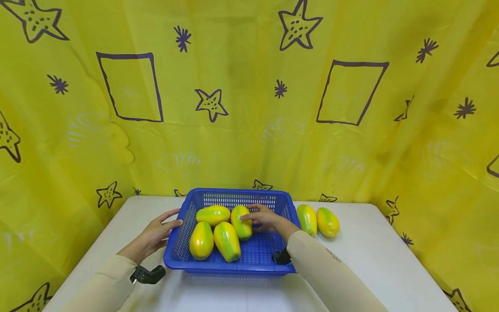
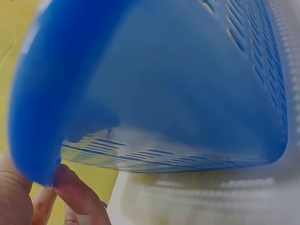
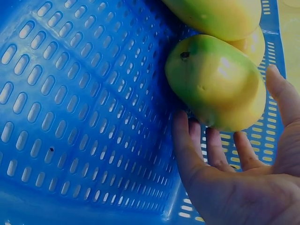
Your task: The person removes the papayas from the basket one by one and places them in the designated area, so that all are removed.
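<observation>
A blue perforated plastic basket (image 1: pixel 259 266) stands on the white table, holding several yellow-green papayas. My left hand (image 1: pixel 156 234) is at its left rim; in the left wrist view, thumb and fingers (image 2: pixel 77 194) pinch the rim's edge. Inside the basket, my right hand (image 1: pixel 266 218) is at the right side of the rightmost papaya (image 1: pixel 241 223). The right wrist view shows this papaya (image 3: pixel 215 84) beside spread, slightly bent fingers (image 3: pixel 185 145), with the thumb apart from the fruit. Whether the fingertips touch it, I cannot tell.
Two more papayas, one nearer (image 1: pixel 307 219) and one farther right (image 1: pixel 328 222), lie on the white table (image 1: pixel 374 255) just right of the basket. A yellow curtain (image 1: pixel 241 151) with drawn stars and squares hangs behind the table and along both sides.
</observation>
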Available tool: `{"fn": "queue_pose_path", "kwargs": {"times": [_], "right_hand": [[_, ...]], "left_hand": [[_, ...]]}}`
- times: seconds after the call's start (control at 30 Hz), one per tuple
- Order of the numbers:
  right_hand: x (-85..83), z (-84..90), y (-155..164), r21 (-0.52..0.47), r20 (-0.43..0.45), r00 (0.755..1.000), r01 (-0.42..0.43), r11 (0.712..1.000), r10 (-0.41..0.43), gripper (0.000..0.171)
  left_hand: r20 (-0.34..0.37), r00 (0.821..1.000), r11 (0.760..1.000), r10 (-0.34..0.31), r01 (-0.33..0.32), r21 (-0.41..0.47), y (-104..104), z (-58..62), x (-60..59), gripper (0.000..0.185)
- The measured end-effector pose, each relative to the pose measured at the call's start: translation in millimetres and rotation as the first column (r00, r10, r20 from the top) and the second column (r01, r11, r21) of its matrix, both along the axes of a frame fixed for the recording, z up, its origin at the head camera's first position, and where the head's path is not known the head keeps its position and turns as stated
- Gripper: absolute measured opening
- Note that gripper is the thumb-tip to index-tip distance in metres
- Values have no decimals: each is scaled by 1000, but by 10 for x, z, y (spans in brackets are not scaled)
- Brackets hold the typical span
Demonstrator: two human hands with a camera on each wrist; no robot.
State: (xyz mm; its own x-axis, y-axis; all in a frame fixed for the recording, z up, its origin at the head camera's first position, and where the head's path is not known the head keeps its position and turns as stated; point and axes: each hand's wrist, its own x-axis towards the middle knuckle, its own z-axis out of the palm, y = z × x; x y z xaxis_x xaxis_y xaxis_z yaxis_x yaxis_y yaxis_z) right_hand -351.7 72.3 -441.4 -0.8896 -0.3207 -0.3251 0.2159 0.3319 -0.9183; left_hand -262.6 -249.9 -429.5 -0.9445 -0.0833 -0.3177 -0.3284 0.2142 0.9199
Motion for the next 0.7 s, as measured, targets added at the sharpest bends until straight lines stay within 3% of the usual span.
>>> {"fn": "queue_pose_path", "kwargs": {"times": [0.17,0.7], "right_hand": [[20,-10,-18,12,24,1000,-4,1000,4,69],[-10,-41,0,9,51,999,13,1000,-14,71]], "left_hand": [[7,1000,1000,-2,2,-29,4,2,29,68],[-5,1000,1000,-8,8,18,18,-38,21,70]]}}
